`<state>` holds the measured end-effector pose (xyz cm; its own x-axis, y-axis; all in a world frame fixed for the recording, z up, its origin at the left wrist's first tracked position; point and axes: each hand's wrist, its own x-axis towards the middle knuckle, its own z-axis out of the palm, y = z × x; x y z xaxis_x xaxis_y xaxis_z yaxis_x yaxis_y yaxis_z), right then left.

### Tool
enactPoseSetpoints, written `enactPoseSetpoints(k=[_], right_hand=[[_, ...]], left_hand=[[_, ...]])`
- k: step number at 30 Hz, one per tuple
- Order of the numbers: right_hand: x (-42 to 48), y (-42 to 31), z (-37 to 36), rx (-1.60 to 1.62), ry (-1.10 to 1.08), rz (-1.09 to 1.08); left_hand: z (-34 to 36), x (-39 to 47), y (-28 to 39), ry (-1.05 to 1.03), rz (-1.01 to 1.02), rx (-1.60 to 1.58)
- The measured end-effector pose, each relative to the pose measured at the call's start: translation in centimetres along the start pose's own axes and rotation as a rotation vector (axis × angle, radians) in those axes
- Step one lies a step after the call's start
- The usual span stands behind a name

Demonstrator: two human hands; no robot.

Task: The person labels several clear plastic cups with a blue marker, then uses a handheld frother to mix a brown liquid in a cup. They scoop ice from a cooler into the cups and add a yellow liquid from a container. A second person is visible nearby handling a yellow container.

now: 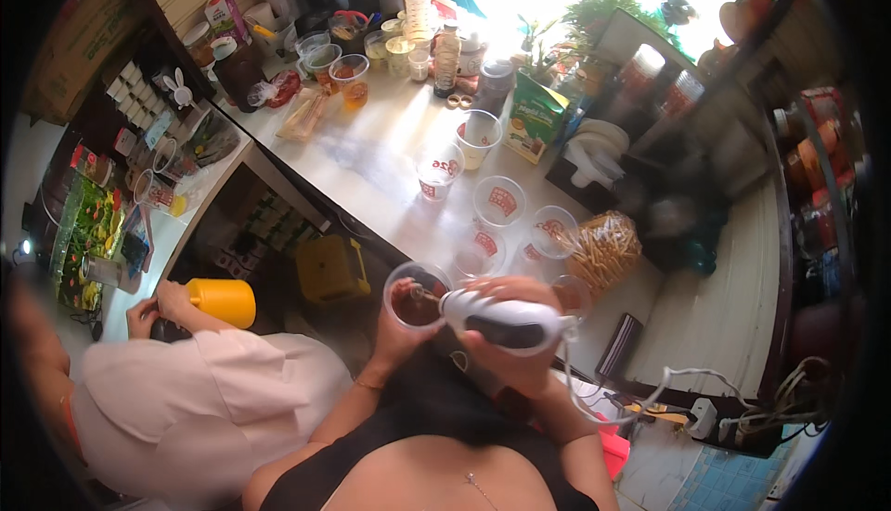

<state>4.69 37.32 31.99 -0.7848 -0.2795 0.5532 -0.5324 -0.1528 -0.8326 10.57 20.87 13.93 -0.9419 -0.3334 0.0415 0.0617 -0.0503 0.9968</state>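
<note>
A clear plastic cup with dark brown liquid in it is held by my left hand from below and the side. Around a white electric hand mixer with a dark side panel, my right hand is closed. The mixer's thin metal shaft reaches over the rim into the cup. A white power cord trails from the mixer's rear end. Just beyond both hands, several clear cups with red print, such as one cup, stand on the white counter.
On the left a co-worker in a pale shirt handles a yellow mug. A bag of brown sticks lies right of the cups. A green packet, bottles and lidded tubs line the back. Cables reach a power strip at right.
</note>
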Motion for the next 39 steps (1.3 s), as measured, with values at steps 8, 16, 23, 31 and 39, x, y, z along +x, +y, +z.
enactPoseSetpoints(k=[8,16,23,31,39], right_hand=[[-6.6,-1.5,-1.1,-0.002,-0.070,0.153],[-8.3,-3.4,-1.9,-0.131,0.136,0.029],[-9.2,-3.0,0.3,-0.135,0.167,0.052],[-8.9,-2.4,2.2,-0.308,0.250,0.042],[-9.6,-2.4,3.4,-0.238,0.237,0.059]], left_hand=[[3.7,-4.9,0.5,-0.201,-0.015,-0.118],[4.9,-4.2,2.2,-0.274,0.018,-0.079],[4.4,-2.6,1.8,-0.317,0.121,-0.034],[2.7,-1.8,1.0,-0.357,0.185,0.004],[2.2,-1.0,0.9,-0.321,0.258,0.069]])
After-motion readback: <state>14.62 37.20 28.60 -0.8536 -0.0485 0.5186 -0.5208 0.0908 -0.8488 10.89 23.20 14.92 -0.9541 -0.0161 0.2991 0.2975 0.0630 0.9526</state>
